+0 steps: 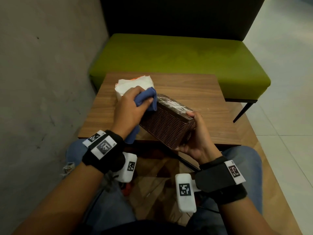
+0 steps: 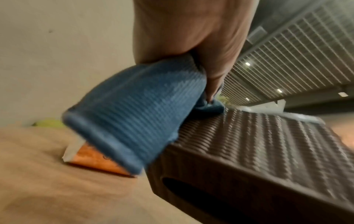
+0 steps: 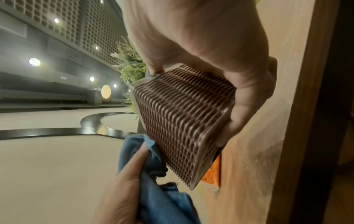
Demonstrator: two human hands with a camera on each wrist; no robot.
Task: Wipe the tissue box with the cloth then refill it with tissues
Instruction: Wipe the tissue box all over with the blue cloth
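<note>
A brown woven tissue box [image 1: 166, 123] [image 2: 258, 144] [image 3: 180, 124] is tilted over the near part of the small wooden table [image 1: 194, 92]. My right hand [image 1: 194, 133] [image 3: 220, 53] grips its near end, thumb on the upper edge. My left hand [image 1: 130, 106] [image 2: 191, 30] holds a bunched blue cloth [image 1: 145, 99] [image 2: 134, 109] [image 3: 159, 197] and presses it against the box's far left end. A pack of white tissues [image 1: 133, 85] in an orange wrapper [image 2: 93, 159] [image 3: 212, 174] lies on the table behind the left hand.
A green padded bench [image 1: 177, 55] with a dark back stands past the table. A grey concrete wall [image 1: 42, 65] runs along the left. Pale tiled floor [image 1: 288, 82] lies to the right. My knees in jeans are under the table's near edge.
</note>
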